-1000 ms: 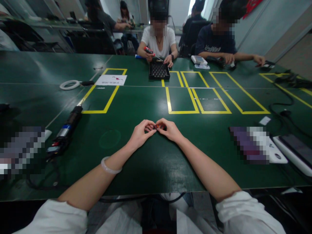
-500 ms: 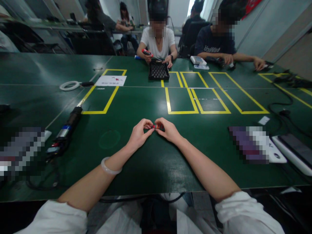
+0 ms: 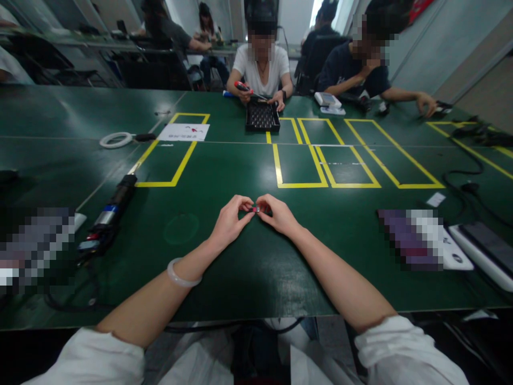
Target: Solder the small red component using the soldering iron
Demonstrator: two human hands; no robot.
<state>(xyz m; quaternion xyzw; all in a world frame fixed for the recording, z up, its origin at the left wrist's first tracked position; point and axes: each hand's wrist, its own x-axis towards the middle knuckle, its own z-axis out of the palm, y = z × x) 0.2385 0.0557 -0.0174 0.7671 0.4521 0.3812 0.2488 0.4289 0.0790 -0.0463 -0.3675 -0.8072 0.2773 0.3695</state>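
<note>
Between my fingertips is a small red and dark piece with a shiny part (image 3: 255, 210), too small for me to name its kind. My left hand (image 3: 233, 218) pinches it from the left with thumb and forefinger. From the right, my right hand (image 3: 276, 214) closes on the same piece, so the fingertips of both hands almost meet. The fingers cover much of it. Both hands are over the green table (image 3: 248, 256), near its middle, and a pale bangle (image 3: 182, 274) circles my left wrist.
An electric screwdriver (image 3: 110, 216) with a cable lies left. White paper (image 3: 184, 132) and yellow tape frames (image 3: 302, 185) mark the table. Across sits a person with a red-handled screwdriver (image 3: 243, 86) over a black tray (image 3: 262, 128). Devices (image 3: 487, 248) lie right.
My hands keep their place, while the small piece shows slightly less red and seems turned a little. The person at the far right has raised one hand towards the face.
</note>
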